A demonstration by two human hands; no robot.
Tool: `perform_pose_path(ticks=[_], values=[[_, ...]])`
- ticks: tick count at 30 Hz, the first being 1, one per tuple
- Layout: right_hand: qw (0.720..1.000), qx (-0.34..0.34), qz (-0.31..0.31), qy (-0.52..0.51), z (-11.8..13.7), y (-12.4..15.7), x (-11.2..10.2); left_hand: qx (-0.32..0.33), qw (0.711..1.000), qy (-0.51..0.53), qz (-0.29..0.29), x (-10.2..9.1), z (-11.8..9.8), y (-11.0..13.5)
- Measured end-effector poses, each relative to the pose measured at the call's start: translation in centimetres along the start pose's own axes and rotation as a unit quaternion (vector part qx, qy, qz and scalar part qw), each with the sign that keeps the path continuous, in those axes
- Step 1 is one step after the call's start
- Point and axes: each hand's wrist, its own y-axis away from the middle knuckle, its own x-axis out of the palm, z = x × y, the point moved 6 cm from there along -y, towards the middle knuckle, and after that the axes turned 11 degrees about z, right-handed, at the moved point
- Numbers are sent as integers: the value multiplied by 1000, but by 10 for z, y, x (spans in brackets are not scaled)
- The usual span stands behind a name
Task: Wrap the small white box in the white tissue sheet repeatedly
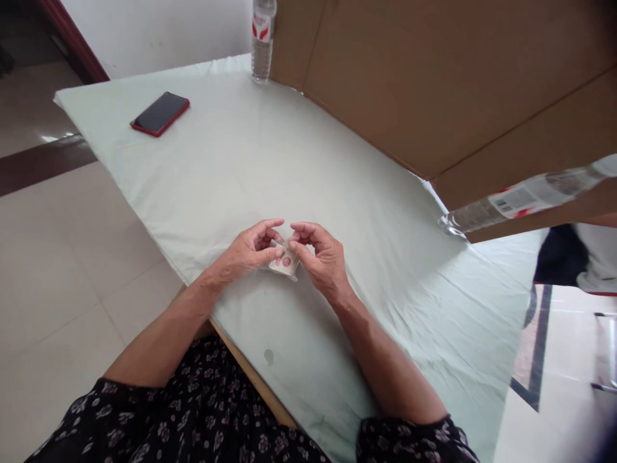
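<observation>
Near the table's front edge, both hands hold a small flat packet [285, 262]. It is pale, bears round reddish prints and has a clear plastic wrapper around it. My left hand [256, 245] grips it from the left, thumb on top and the other fingers curled behind. On the other side my right hand [320, 256] pinches the wrapper's upper edge between thumb and fingers. What lies inside beneath the top face cannot be made out.
A pale green cloth covers the table [231, 167]. A phone in a red case [160, 114] lies at the far left. Brown cardboard panels [385, 83] stand along the far side, with water bottles [263, 42] against them. Part of a person [573, 257] shows at right.
</observation>
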Motion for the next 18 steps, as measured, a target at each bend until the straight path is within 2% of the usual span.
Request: perform_pose_path(ticks=[9,14,18], values=[[988,-71,2,140,11,15,4,18,998,-57,-14,3,0,0],[960,-154,-16,235,22,19,8,32,997,-63,-23,6,-3,0],[934,-190,21,301,25,27,16,31,997,-59,-28,7,-5,0]])
